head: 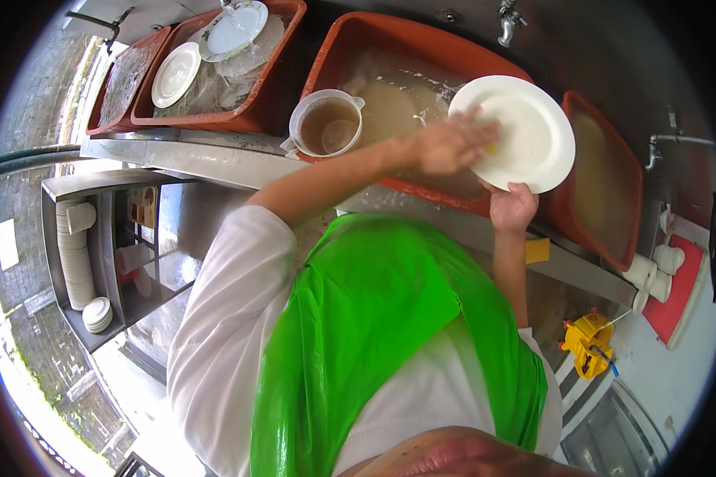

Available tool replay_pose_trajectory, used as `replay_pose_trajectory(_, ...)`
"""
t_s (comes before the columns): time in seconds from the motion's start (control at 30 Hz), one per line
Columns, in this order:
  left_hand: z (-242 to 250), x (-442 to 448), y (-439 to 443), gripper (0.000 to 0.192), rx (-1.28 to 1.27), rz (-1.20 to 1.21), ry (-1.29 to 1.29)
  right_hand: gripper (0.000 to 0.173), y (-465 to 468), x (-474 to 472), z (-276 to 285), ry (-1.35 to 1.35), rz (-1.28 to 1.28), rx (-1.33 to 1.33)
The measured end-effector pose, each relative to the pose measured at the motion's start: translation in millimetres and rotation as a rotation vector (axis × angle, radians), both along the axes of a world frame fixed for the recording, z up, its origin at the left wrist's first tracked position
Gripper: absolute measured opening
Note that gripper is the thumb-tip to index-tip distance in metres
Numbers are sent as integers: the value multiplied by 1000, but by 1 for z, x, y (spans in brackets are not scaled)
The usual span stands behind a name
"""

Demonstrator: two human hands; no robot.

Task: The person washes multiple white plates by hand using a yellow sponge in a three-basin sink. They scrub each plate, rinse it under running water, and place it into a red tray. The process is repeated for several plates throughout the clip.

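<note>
My right hand [513, 208] grips the near rim of a round white plate [534, 128], tilted over a red-orange tub [358, 36]. Across the plate's left side lies my left hand [456, 143], blurred, its fingers pressed to the plate's face. A bit of yellow, probably a sponge [491, 148], shows under those fingers; the rest of it is hidden. Cloudy water [388, 98] with some foam fills the tub below. At the tub's left near corner stands a translucent plastic jug [328, 125] holding brownish liquid.
Tap water runs onto plates [232, 33] in a red-orange tub [262, 89] at left. Another tub [629, 197] of cloudy water stands right, near white cups [668, 259]. A yellow sponge [537, 250] lies on the sink edge. Stacked dishes [74, 256] fill a metal rack at left.
</note>
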State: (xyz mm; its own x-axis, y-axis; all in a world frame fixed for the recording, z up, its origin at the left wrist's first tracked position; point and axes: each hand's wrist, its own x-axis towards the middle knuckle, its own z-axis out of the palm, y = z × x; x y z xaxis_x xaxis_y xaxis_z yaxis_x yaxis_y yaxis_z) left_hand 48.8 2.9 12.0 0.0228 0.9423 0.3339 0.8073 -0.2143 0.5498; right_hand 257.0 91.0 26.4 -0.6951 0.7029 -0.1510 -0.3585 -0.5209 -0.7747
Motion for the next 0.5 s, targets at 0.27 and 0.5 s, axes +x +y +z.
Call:
replay_pose_trajectory(0.27,61,-76,31,48,155,570,-196,36,11,2,-14,-353,337,394)
replay_pose_trajectory(0.5,77,-25,-39,45,-174,154,-1815,54,57,-29,-1,-43,-276,396)
